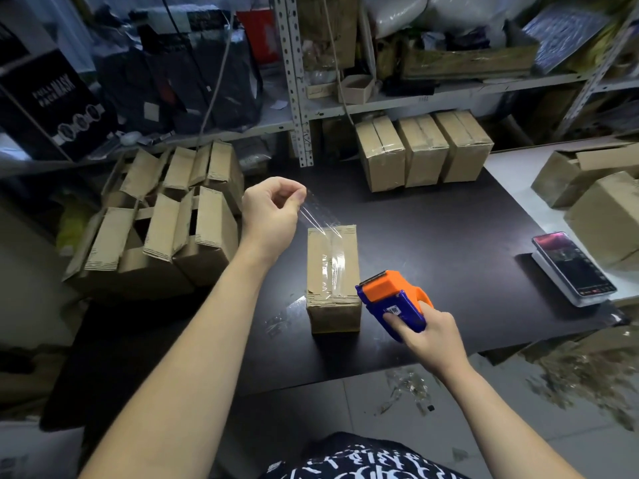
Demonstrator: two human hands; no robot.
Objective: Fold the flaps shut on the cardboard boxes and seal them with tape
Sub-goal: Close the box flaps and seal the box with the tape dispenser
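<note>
**A:** Position of the box [332, 281]?

**B:** Middle of the dark table [449, 209], standing with flaps folded shut, long side running away from the camera. Clear tape [320, 216] laid along the top seam, wrinkled in places.

**A:** Left hand [271, 216]?

**B:** Raised above and to the left of the box's far end. Thumb and forefinger pinching the free end of the tape, remaining fingers curled in. Strip stretched taut from the pinch down to the far top edge of the box.

**A:** Right hand [430, 335]?

**B:** Wrapped around the orange and blue dispenser [392, 300], thumb pressed on the blue side. Toothed end just beside the box's near right corner. Cannot tell whether touching the cardboard, nor whether joined to the tape on top.

**A:** Surroundings?

**B:** Heap of open boxes [162, 229] at the left edge of the table, flaps up. Three sealed boxes [423, 150] in a row at the back, under the metal shelf [397, 102]. More boxes [594, 202] at the right, some open. Lit phone [575, 266] on a white base near the right edge of the table, well apart from the dispenser. Tape scraps [408, 385] on the floor below the right forearm.
</note>
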